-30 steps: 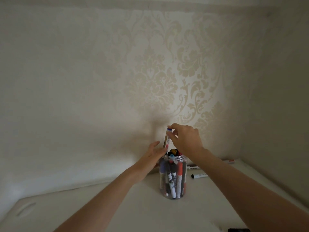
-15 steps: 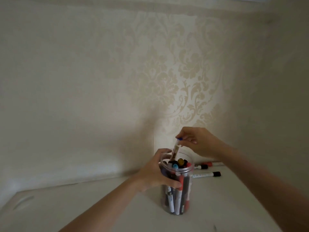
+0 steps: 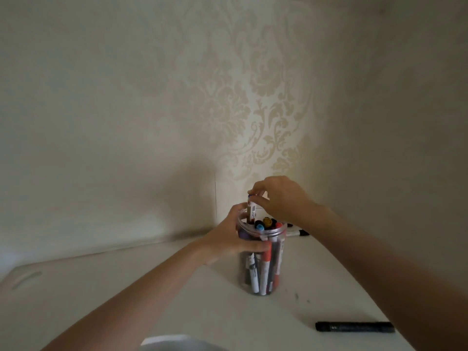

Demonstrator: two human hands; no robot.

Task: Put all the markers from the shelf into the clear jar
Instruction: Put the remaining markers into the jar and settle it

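A clear jar (image 3: 276,264) stands on the white shelf (image 3: 126,287), packed with several upright markers. My left hand (image 3: 229,240) is wrapped around the jar's upper part. My right hand (image 3: 281,198) pinches the top of a white marker with a blue cap (image 3: 251,211), whose lower end is inside the jar's mouth. A black marker (image 3: 354,327) lies on the shelf at the front right. Behind the jar, to its right, a white marker with a black cap (image 3: 300,233) lies near the wall, partly hidden by my right arm.
Patterned wallpaper covers the back wall (image 3: 253,110) and the right side wall, forming a corner close behind the jar. A slot-shaped cutout (image 3: 26,279) is in the shelf at the far left. A pale object (image 3: 177,344) shows at the bottom edge.
My right hand has lowered the blue-capped marker further into the jar. My left hand went from touching the jar's side to gripping it. The view has tilted down, showing the black marker in front.
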